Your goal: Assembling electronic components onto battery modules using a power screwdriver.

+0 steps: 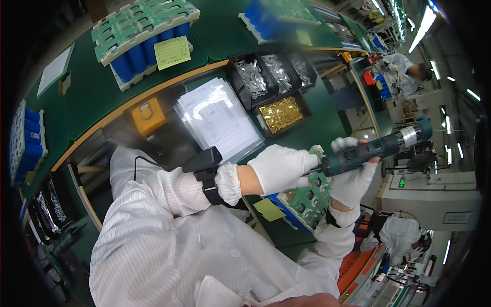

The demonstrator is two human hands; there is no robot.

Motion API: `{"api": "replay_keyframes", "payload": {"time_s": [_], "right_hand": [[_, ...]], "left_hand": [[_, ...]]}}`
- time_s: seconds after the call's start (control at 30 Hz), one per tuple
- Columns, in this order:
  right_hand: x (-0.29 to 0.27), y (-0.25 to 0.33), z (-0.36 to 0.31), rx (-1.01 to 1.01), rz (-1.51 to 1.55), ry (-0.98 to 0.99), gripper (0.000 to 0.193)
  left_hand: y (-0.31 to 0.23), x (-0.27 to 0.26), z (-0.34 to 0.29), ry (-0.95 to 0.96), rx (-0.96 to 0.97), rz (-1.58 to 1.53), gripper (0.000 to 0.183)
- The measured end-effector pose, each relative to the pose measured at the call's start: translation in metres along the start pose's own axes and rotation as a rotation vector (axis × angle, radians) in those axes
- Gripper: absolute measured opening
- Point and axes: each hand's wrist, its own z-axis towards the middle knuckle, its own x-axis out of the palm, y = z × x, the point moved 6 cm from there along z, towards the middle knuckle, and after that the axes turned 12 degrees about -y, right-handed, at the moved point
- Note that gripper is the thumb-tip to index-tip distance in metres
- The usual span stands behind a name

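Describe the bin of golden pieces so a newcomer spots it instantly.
On the green bench, find the papers in clear sleeves. Just right of them stand several black bins. Pictured lowest of these, the wanted bin holds small golden pieces, unlike the silvery pieces in the others.

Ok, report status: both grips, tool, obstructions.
Right grip around power screwdriver; left grip at its front end. Green-topped battery pack partly hidden behind both.

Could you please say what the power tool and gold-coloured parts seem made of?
The power tool looks like dark green plastic, mostly matte, given its moulded-looking casing. The gold-coloured parts look like shiny metal, perhaps brass, given their bright yellow glints.
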Motion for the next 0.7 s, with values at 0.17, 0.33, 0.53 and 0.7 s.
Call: {"api": "replay_keyframes", "payload": {"time_s": [0.17,0.33,0.53,0.7], "right_hand": [[0.001,0.033,0.045,-0.218,0.133,-0.004,0.057],[-0.028,0.02,0.066,-0.289,0.105,-0.007,0.054],[-0.03,0.009,0.065,-0.276,0.031,-0.074,0.052],[-0.031,0.007,0.064,-0.289,0.012,-0.076,0.053]], "left_hand": [[0.043,0.023,-0.012,-0.068,-0.366,-0.248,0.051],[0.052,0.059,-0.039,0.223,-0.614,-0.446,0.042],[0.056,0.077,-0.05,0.224,-0.817,-0.74,0.041],[0.059,0.08,-0.05,0.25,-0.831,-0.784,0.038]]}}
